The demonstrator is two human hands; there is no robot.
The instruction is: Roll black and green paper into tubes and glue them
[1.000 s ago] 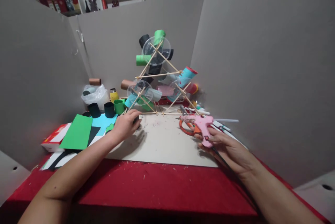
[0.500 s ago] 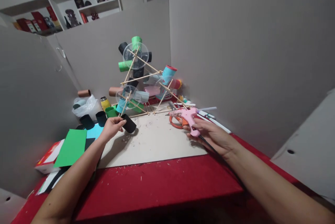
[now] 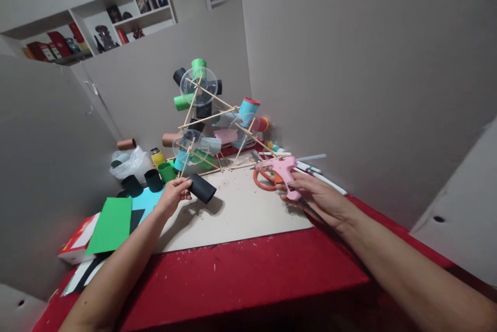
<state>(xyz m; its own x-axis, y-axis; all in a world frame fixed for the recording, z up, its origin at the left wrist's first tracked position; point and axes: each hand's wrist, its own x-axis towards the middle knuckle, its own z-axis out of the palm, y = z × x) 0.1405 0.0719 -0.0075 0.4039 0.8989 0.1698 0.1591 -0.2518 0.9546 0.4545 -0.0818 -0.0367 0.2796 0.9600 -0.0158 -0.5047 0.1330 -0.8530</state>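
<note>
Pinched at one end by my left hand (image 3: 175, 196) is a black paper tube (image 3: 202, 189), tilted above the pale board (image 3: 236, 218). My right hand (image 3: 316, 195) is wrapped round the handle of a pink hot glue gun (image 3: 284, 170), whose nozzle points left. A clear glue stick (image 3: 312, 157) pokes out of its back, and a dark cord runs down along my forearm. Behind both hands stands a frame of wooden sticks (image 3: 209, 118) bearing clear plastic discs (image 3: 199, 86) with green, black and blue tubes around them. An orange tape roll (image 3: 264, 181) lies beside the glue gun.
At left are green sheets (image 3: 111, 226), a red-and-white box (image 3: 79, 239), black tubes (image 3: 132, 186), a green tube (image 3: 166, 172) and a plastic bag (image 3: 134, 162). White sticks (image 3: 330, 183) lie along the right wall. A red cloth (image 3: 248, 275) covers the table.
The black tube in my left hand has swung to a flatter angle and shifted slightly right. My right hand keeps hold of the glue gun. The whole view has shifted a little.
</note>
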